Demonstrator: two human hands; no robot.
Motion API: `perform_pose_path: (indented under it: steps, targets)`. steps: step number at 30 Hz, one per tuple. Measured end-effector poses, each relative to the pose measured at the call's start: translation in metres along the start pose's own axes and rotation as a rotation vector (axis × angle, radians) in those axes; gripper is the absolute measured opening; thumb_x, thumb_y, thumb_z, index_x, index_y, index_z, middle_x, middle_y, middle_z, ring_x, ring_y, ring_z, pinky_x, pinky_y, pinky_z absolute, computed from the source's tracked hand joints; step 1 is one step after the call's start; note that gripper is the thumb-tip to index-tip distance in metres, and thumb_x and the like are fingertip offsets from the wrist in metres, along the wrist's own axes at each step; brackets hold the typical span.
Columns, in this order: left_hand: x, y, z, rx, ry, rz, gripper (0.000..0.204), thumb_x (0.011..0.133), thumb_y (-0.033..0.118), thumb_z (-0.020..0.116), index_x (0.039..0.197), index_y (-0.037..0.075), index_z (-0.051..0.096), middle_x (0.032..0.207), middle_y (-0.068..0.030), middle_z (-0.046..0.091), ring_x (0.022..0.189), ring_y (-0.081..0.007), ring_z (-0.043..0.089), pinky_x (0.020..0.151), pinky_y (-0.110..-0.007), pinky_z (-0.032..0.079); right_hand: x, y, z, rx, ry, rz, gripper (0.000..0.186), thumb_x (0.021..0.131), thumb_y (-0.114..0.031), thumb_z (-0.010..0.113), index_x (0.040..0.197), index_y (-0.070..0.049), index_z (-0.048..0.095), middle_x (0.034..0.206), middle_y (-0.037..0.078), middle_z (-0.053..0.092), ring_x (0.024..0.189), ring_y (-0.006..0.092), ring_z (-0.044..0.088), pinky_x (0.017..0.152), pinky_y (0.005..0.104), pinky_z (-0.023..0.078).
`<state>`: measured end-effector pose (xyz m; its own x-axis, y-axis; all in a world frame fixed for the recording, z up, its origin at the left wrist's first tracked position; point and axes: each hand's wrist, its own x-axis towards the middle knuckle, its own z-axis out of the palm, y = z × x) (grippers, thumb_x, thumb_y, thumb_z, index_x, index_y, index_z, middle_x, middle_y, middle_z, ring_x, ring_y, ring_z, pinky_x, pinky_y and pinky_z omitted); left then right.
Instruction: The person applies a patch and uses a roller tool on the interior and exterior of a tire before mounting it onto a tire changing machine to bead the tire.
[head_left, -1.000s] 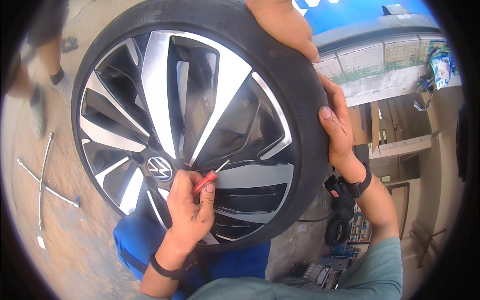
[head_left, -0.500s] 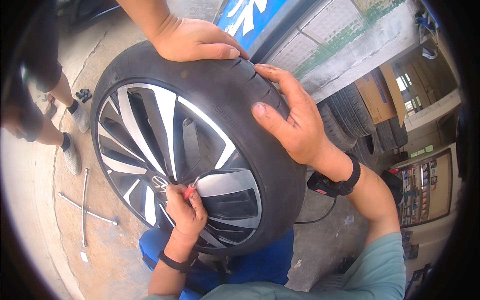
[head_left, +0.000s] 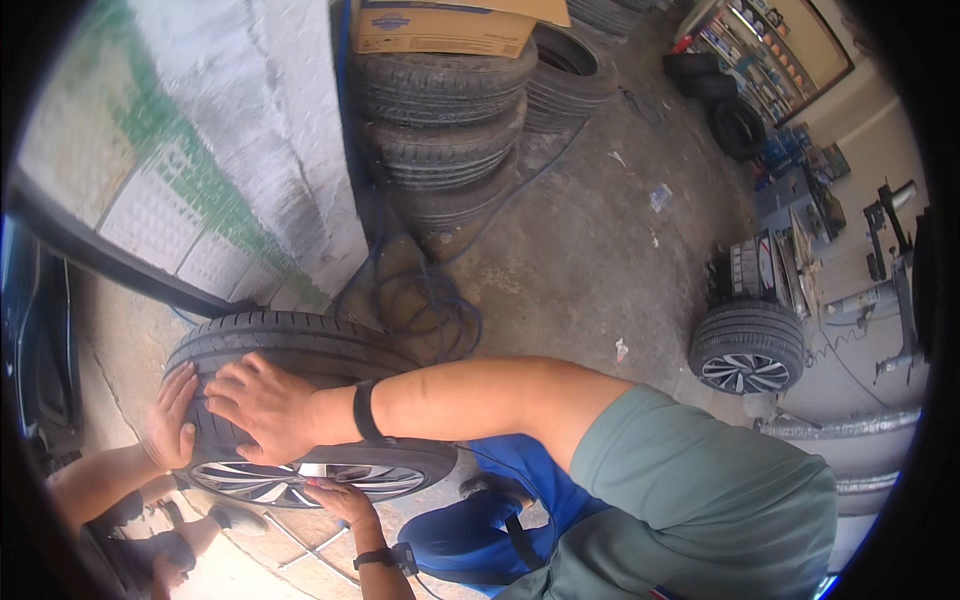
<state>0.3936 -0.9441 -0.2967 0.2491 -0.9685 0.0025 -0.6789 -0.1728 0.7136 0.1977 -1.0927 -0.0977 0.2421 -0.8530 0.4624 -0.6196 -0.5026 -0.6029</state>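
A tyre on a black and silver alloy wheel (head_left: 290,335) stands low at the left of the view, partly behind my right arm. My right hand (head_left: 260,410) lies over the tread with its fingers spread. My left hand (head_left: 345,505) is lower, at the wheel's face, closed on a small red-handled tool (head_left: 317,483), which is largely hidden by the fingers. A co-worker's hand (head_left: 172,420) rests on the tyre just left of my right hand. A metal cross wrench (head_left: 312,550) lies on the ground below the wheel.
Stacked tyres (head_left: 440,90) under cardboard (head_left: 440,25) stand beside a painted wall (head_left: 190,140). A coiled blue hose (head_left: 420,310) lies on the concrete floor (head_left: 600,260). Another wheel (head_left: 745,355), tools and shelves (head_left: 760,60) are at right. The co-worker's legs (head_left: 170,550) are at lower left.
My view has swung to the right, showing more of the garage, with the wheel now low in the picture. My right hand lies flatter over the tread; my left still grips the tool.
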Motion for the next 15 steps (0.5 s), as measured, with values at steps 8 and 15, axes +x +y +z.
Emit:
perform_pose_path:
  steps: [8,15]
  targets:
    - [-0.058,0.110,-0.158,0.229,-0.426,-0.050,0.029,0.110,0.024,0.043,0.110,-0.002,0.056,0.091,-0.0233,0.066,0.083,-0.0396,0.063,0.077,-0.050,0.049,-0.073,-0.081,-0.114,0.235,-0.253,0.635,0.058,0.098,-0.034,0.062,0.146,-0.004,0.051,0.160,0.017,0.037,0.150,0.0353,0.030,0.116,0.0570,0.031]
    - [-0.141,0.164,-0.263,0.380,-0.766,0.148,0.022,0.106,0.021,0.048,0.102,0.003,0.060,0.093,-0.0200,0.070,0.089,-0.0381,0.069,0.076,-0.049,0.053,-0.324,-0.134,-0.382,-0.060,0.239,1.294,0.036,0.095,-0.025,0.064,0.122,-0.001,0.063,0.117,0.015,0.063,0.105,0.0283,0.063,0.090,0.0394,0.050]
